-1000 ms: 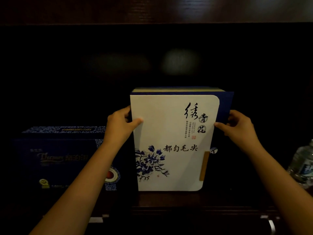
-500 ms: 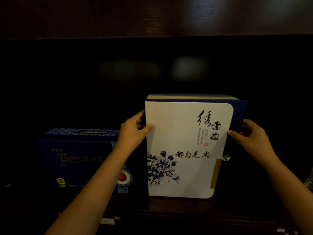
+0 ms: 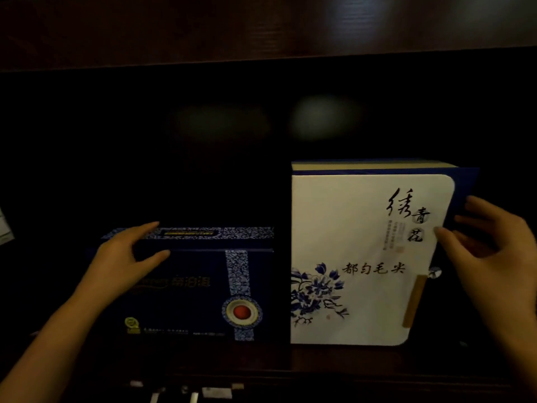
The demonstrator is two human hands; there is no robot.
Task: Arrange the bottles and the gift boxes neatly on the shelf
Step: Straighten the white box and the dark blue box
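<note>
A white gift box (image 3: 357, 257) with blue flowers and black calligraphy stands upright on the dark wooden shelf (image 3: 290, 363), right of centre. My right hand (image 3: 491, 257) holds its right edge, thumb on the front and fingers behind the blue side. A lower dark blue gift box (image 3: 197, 289) with a patterned band and a red seal stands just left of it, the two nearly touching. My left hand (image 3: 125, 254) rests on that box's top left corner, fingers lying flat along the lid and thumb against the front face. No bottle is in view.
The shelf bay is dark and deep behind the boxes, under a wooden board (image 3: 261, 30) overhead. A pale object (image 3: 4, 228) shows at the far left edge. Small white items (image 3: 215, 392) lie below the shelf's front edge.
My left hand let go of the white box and moved left onto the dark blue box. The view swung left, so both boxes sit further right and the bottle at the right is out of view.
</note>
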